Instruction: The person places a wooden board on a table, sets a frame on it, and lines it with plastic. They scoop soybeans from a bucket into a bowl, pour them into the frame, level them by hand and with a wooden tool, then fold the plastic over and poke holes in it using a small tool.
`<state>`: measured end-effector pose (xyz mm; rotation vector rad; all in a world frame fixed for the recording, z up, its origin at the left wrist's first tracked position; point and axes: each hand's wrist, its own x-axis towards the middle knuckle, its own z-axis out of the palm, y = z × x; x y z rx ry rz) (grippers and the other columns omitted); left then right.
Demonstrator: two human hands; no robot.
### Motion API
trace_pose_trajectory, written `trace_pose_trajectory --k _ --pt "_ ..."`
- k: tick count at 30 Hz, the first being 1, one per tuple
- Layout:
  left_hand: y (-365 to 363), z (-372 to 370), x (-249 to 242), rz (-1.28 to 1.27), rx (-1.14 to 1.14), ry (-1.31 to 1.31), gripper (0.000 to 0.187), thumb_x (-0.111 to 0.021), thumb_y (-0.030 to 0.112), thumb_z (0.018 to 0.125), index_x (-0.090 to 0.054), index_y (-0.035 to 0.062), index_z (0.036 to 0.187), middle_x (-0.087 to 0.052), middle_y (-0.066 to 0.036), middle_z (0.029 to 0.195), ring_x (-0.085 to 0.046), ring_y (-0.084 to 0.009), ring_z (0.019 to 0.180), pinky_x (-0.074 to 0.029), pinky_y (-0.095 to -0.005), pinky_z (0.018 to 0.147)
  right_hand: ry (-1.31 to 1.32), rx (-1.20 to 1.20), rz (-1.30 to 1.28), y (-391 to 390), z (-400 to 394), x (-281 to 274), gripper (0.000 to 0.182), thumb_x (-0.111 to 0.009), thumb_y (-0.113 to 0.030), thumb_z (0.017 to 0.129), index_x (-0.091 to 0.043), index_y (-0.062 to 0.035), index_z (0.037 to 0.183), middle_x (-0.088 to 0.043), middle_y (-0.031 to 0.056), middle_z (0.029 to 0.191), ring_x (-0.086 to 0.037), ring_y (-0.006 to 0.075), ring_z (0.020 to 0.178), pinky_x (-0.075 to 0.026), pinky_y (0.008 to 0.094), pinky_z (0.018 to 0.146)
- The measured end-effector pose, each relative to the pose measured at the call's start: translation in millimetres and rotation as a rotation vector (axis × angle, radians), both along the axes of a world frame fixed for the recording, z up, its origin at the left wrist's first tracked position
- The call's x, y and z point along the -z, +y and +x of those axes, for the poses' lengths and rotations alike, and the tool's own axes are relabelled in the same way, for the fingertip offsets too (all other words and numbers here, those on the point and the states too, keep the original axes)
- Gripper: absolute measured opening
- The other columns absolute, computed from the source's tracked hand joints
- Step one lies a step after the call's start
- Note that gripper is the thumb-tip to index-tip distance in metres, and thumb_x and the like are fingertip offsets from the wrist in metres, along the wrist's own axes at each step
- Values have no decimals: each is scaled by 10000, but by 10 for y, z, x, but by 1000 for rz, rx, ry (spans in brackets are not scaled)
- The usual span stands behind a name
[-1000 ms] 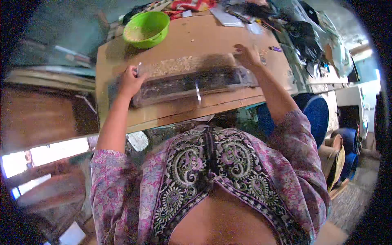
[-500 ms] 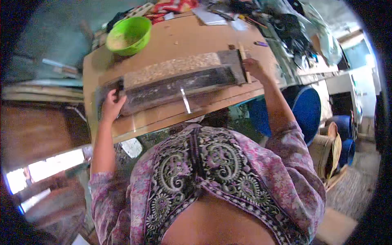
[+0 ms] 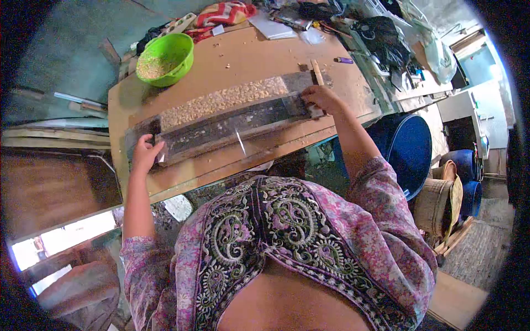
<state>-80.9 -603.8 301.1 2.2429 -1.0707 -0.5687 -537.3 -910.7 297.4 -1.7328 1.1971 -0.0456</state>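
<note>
Both hands are working at opposite ends of a long, dark, flat tray (image 3: 221,124), which is lying at a slant on the brown, board-topped counter (image 3: 251,58). The step in hand seems to be setting or steadying the tray by its ends. A pale, pebbly layer of small pieces (image 3: 221,102) is running along its far side, with the dark surface showing on the near side.

Left hand (image 3: 144,153): reaching the left end; the thumb and forefinger are standing apart, the others bending in. Whether they are pinching the edge, cannot tell.

Right hand (image 3: 323,100): its fingers are curling down at the right end, beside a narrow, light wooden strip (image 3: 317,73). The tips are touching about there; a firm grasp on tray or strip, cannot tell.

A thin white streak (image 3: 240,142) is crossing the near edge; glare or clear film, cannot tell.

The bright green plastic bowl (image 3: 165,60), holding similar pale pieces, is sitting beyond the tray toward the left. A small purple cylinder (image 3: 343,60) is lying beyond the right hand.

Judgement: any move from here is calling for even pressure at both ends, the pale layer staying level and unspilled.
</note>
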Motion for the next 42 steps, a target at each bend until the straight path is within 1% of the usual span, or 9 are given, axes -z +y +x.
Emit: trace_pose_trajectory --k 9,11,14,18,20,24,31,37,42 --pt "-4 50 -98 -10 29 -22 299 -664 241 689 -551 57 895 -535 -29 661 -511 -126 632 -415 -259 578 -212 360 45 -104 -173 21 128 -589 -134 748 -577 -18 800 -514 13 599 -456 101 492 -357 238 417" --pt "-17 23 -54 -109 21 -37 285 -663 247 689 -552 51 864 -548 -40 675 -525 -138 647 -425 -267 591 -46 112 -522 -212 -117 136 132 -589 -123 742 -591 -17 821 -568 47 651 -521 133 550 -415 261 494" --pt "-37 -147 -275 -109 36 -257 253 -657 229 680 -549 48 818 -576 -90 808 -550 -211 793 -436 -298 698 -86 -23 -681 349 367 -494 147 -595 -189 731 -616 -52 783 -612 89 777 -580 191 702 -451 295 662" --pt "27 -326 -673 -361 219 -707 244 -629 217 661 -555 64 835 -548 -104 952 -502 -266 929 -387 -368 810 35 -390 -787 761 694 -499 197 -475 -183 785 -607 -122 918 -600 123 887 -563 302 840 -445 353 746" --pt "119 -352 -784 -338 651 -816 261 -594 217 642 -551 80 859 -515 -85 1037 -450 -274 1021 -297 -435 907 18 -466 -652 752 684 -447 246 -433 -162 794 -573 -141 996 -579 146 940 -551 320 869 -439 387 755" --pt "242 -426 -773 -140 833 -762 431 -596 285 611 -539 84 988 -460 -80 1154 -357 -248 1147 -190 -471 976 33 -226 -730 651 449 -485 307 -434 -92 756 -547 -140 1037 -554 154 994 -545 332 863 -438 393 768" --pt "221 -338 -760 -7 929 -787 590 -596 354 586 -492 75 1095 -410 -67 1232 -295 -259 1193 -162 -478 987 263 -547 -765 599 124 -338 282 -435 -154 772 -547 -138 1031 -469 76 1159 -459 291 1036 -394 373 865" --pt "145 -435 -796 56 947 -752 558 -611 342 592 -514 82 1077 -447 -54 1195 -288 -254 1196 -142 -495 990 193 -797 -1312 642 71 -313 176 -480 -207 736 -573 -156 877 -525 23 983 -431 210 1030 -414 339 796" --pt "-20 -520 -788 63 931 -749 411 -610 350 618 -605 78 926 -535 -63 1060 -333 -252 1158 -117 -517 987 292 -905 -1277 560 188 -270 85 -530 -190 642 -561 -131 695 -538 14 790 -487 200 859 -429 334 687"
